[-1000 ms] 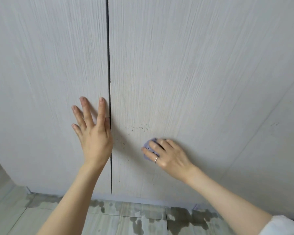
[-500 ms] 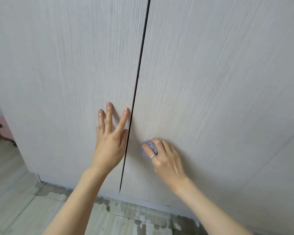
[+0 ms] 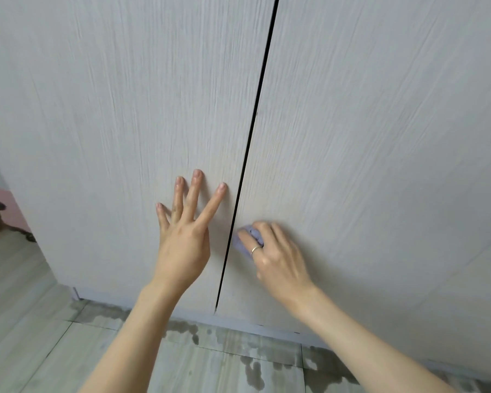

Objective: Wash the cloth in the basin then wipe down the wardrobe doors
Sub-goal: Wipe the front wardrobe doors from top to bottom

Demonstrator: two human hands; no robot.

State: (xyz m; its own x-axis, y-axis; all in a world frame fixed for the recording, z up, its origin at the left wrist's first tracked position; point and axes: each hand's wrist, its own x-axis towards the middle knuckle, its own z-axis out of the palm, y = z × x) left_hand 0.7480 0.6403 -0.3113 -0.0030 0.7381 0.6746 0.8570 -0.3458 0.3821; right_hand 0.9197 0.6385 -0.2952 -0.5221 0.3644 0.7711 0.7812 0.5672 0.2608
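**Cloth at work low on the right wardrobe door**

While the left hand (image 3: 182,245) lay flat against the left door (image 3: 111,123), fingers spread wide and straight, the right hand (image 3: 278,256) pressed a small lilac cloth (image 3: 243,241) against the right door (image 3: 380,137). This was the wiping step, judged from where things lay; no basin was in view, so the washing looked to be done already. The cloth sat bunched under the curled right fingers, only a small part of it peeping out at their nine o'clock side, just beside the dark gap (image 3: 255,114) between the two doors. It looked soft, crumpled into a wad and probably damp, though the blur made that hard to confirm. A ring (image 3: 256,249) showed on one finger.

At six o'clock from the hands, the floor (image 3: 40,336) bore dark wet patches along the foot of the wardrobe.

The next move probably called for steady pressure and strokes carried away from the gap, toward twelve and three o'clock, where much of the right door remained to be covered.
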